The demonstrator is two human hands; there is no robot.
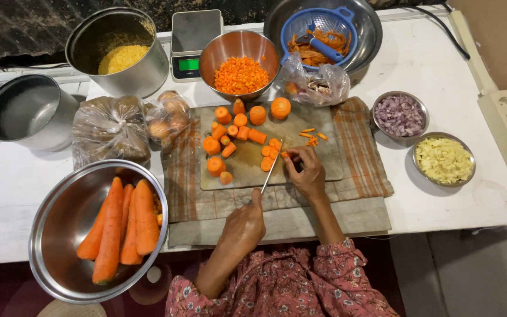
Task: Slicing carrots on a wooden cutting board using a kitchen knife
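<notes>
Knife (272, 167) gripped in left hand (243, 226), fingers closed round the handle, blade angled over the wooden cutting board (330, 164). Right hand (306, 173) has fingers curled together, pinning a small carrot piece (284, 155) at the blade tip. Carrot chunks (230, 144) scattered on board's left half. Steel bowl (60, 235) of whole carrots lower left; bowl of diced carrot (240, 75) just behind board.
</notes>
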